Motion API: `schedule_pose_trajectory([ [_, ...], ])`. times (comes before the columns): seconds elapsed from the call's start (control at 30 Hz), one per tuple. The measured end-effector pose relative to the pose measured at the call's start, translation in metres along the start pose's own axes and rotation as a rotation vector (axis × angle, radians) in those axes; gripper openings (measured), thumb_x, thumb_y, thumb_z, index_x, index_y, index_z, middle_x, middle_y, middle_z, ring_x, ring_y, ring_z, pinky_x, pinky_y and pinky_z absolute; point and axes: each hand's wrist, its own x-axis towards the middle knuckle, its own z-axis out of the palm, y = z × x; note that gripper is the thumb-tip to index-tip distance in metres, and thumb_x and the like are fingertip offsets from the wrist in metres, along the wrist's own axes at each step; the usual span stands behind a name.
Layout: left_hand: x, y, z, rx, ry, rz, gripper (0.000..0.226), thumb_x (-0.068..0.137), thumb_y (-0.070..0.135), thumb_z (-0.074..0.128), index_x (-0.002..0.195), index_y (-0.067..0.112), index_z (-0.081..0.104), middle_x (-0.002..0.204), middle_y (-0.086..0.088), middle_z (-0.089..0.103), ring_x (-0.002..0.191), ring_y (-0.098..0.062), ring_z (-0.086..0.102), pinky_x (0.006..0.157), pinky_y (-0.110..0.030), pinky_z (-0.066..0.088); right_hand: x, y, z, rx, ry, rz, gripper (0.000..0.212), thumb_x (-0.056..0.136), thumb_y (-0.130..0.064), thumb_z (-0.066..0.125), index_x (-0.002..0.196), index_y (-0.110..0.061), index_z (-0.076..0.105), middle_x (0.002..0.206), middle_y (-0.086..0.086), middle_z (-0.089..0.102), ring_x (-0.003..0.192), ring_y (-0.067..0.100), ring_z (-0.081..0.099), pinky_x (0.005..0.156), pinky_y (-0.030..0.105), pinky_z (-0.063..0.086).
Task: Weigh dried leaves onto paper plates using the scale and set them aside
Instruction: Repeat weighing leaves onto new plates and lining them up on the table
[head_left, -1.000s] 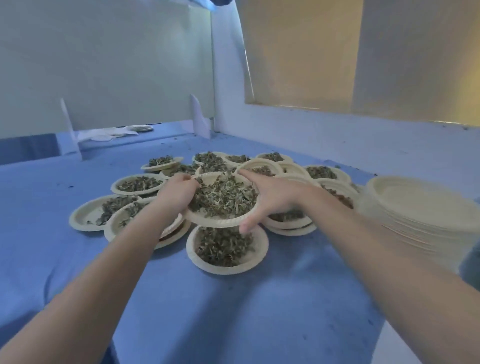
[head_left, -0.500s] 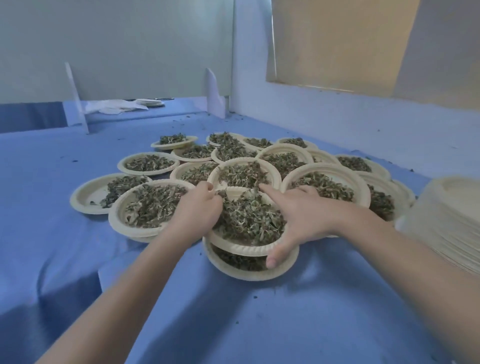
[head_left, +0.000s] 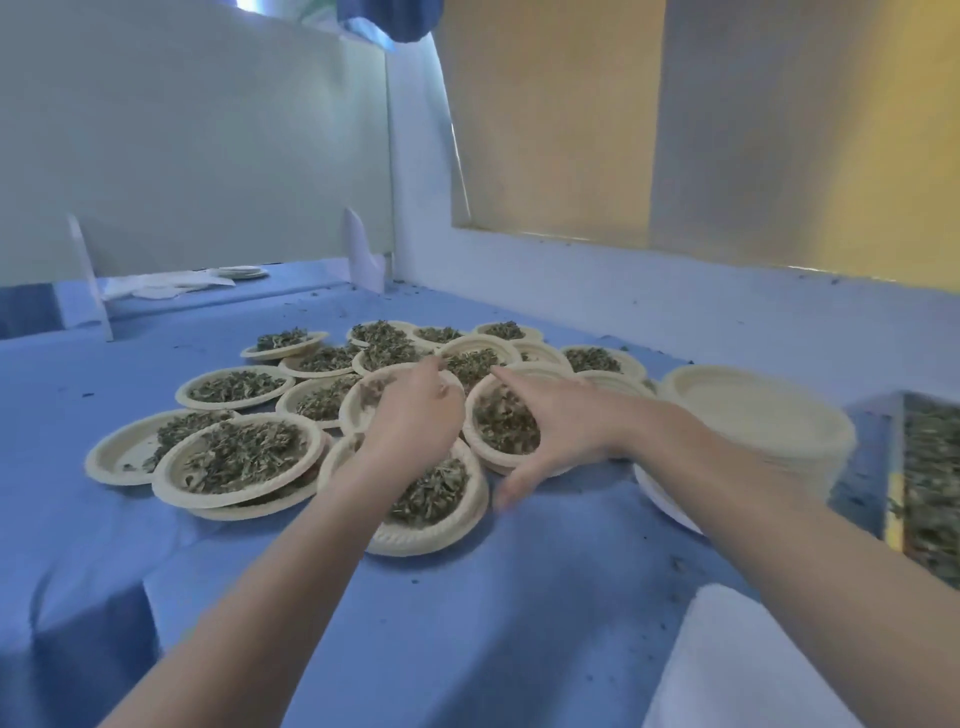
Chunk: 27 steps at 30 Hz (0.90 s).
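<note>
Several paper plates of dried leaves crowd the blue tablecloth (head_left: 467, 623). At the front, a filled plate (head_left: 431, 538) sits stacked on another plate. My left hand (head_left: 415, 421) hovers over its far side with relaxed fingers and holds nothing. Just to the right, my right hand (head_left: 561, 431) is spread open with its thumb down toward the cloth. Its fingers reach along another filled plate (head_left: 501, 423), and I cannot tell if they touch it. A further stacked pair (head_left: 239, 462) lies at the left.
A tall stack of empty paper plates (head_left: 753, 415) stands at the right. Beyond it, at the right edge, is a box of loose dried leaves (head_left: 930, 493). A white object (head_left: 753, 665) fills the lower right corner. White walls (head_left: 675, 306) close the back and right.
The filled plate that both hands held came down onto the front plate. Both hands have let go and moved slightly away. The camera view has shifted right.
</note>
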Motion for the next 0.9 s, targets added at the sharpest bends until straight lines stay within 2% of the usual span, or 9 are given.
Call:
schedule_pose_trajectory([
  [0.1, -0.011, 0.056, 0.038, -0.046, -0.078, 0.090, 0.042, 0.093, 0.018, 0.042, 0.135, 0.016, 0.044, 0.130, -0.005, 0.055, 0.115, -0.021, 0.052, 0.083, -0.025, 0.038, -0.045, 0.022, -0.018, 0.056, 0.088, 0.034, 0.121, 0.054, -0.062, 0.081, 0.149, -0.030, 0.012, 0.149, -0.009, 0.037, 0.136, 0.015, 0.035, 0.110, 0.040, 0.029],
  [0.17, -0.019, 0.094, 0.066, -0.089, -0.130, 0.152, 0.040, 0.092, 0.016, 0.044, 0.132, 0.014, 0.047, 0.128, -0.007, 0.056, 0.116, -0.023, 0.052, 0.084, -0.025, 0.038, -0.077, 0.042, -0.028, 0.122, 0.126, 0.089, 0.108, 0.056, -0.056, 0.083, 0.143, -0.034, 0.023, 0.141, -0.013, 0.044, 0.129, 0.012, 0.041, 0.107, 0.036, 0.033],
  [0.37, -0.025, 0.170, 0.135, -0.093, -0.247, 0.224, 0.046, 0.095, 0.018, 0.041, 0.140, 0.009, 0.039, 0.143, -0.010, 0.044, 0.130, -0.023, 0.041, 0.094, -0.026, 0.031, -0.138, 0.116, -0.047, 0.036, 0.174, 0.311, 0.107, 0.069, -0.060, 0.063, 0.152, -0.026, 0.005, 0.157, 0.000, 0.022, 0.141, 0.022, 0.025, 0.112, 0.039, 0.025],
  [0.5, -0.007, 0.177, 0.164, -0.032, -0.213, 0.098, 0.037, 0.091, 0.016, 0.044, 0.124, 0.000, 0.046, 0.129, -0.019, 0.051, 0.112, -0.031, 0.048, 0.081, -0.032, 0.034, -0.143, 0.163, -0.040, 0.118, 0.200, 0.417, 0.093, 0.082, -0.060, 0.057, 0.153, -0.021, 0.011, 0.157, 0.000, 0.020, 0.142, 0.020, 0.023, 0.113, 0.038, 0.025],
  [0.63, 0.008, 0.163, 0.180, -0.018, -0.242, -0.051, 0.033, 0.085, 0.012, 0.052, 0.114, -0.001, 0.044, 0.108, -0.014, 0.051, 0.093, -0.029, 0.050, 0.067, -0.029, 0.032, -0.130, 0.192, -0.021, 0.256, 0.306, 0.502, 0.068, 0.093, -0.040, 0.054, 0.147, -0.010, 0.027, 0.151, 0.006, 0.031, 0.137, 0.025, 0.032, 0.105, 0.034, 0.030],
  [0.7, 0.013, 0.154, 0.186, -0.073, -0.269, -0.101, 0.021, 0.085, 0.008, 0.052, 0.105, 0.003, 0.047, 0.095, -0.009, 0.049, 0.081, -0.023, 0.047, 0.067, -0.028, 0.034, -0.122, 0.204, -0.010, 0.309, 0.336, 0.577, 0.046, 0.092, -0.021, 0.051, 0.134, -0.005, 0.038, 0.136, 0.012, 0.043, 0.124, 0.031, 0.043, 0.094, 0.038, 0.039],
  [0.73, 0.014, 0.151, 0.189, -0.111, -0.277, -0.120, 0.028, 0.086, 0.008, 0.050, 0.113, 0.002, 0.048, 0.100, -0.011, 0.051, 0.085, -0.023, 0.047, 0.071, -0.029, 0.035, -0.120, 0.209, -0.005, 0.350, 0.346, 0.600, 0.042, 0.091, -0.015, 0.048, 0.131, -0.004, 0.039, 0.130, 0.014, 0.045, 0.117, 0.031, 0.047, 0.086, 0.038, 0.042],
  [0.8, 0.015, 0.149, 0.193, -0.138, -0.284, -0.149, 0.041, 0.089, 0.005, 0.045, 0.129, 0.001, 0.042, 0.114, -0.015, 0.052, 0.097, -0.026, 0.047, 0.078, -0.030, 0.036, -0.119, 0.214, 0.003, 0.469, 0.355, 0.636, 0.053, 0.092, -0.013, 0.043, 0.141, -0.004, 0.028, 0.128, 0.013, 0.047, 0.101, 0.024, 0.054, 0.071, 0.036, 0.045],
  [0.9, 0.017, 0.150, 0.193, -0.061, -0.290, -0.095, 0.012, 0.089, -0.001, 0.038, 0.096, 0.002, 0.047, 0.081, -0.008, 0.048, 0.074, -0.020, 0.043, 0.059, -0.030, 0.031, -0.120, 0.218, 0.009, 0.523, 0.361, 0.639, 0.057, 0.095, -0.018, 0.037, 0.147, -0.005, 0.018, 0.105, 0.012, 0.055, 0.072, 0.015, 0.047, 0.055, 0.028, 0.034],
])
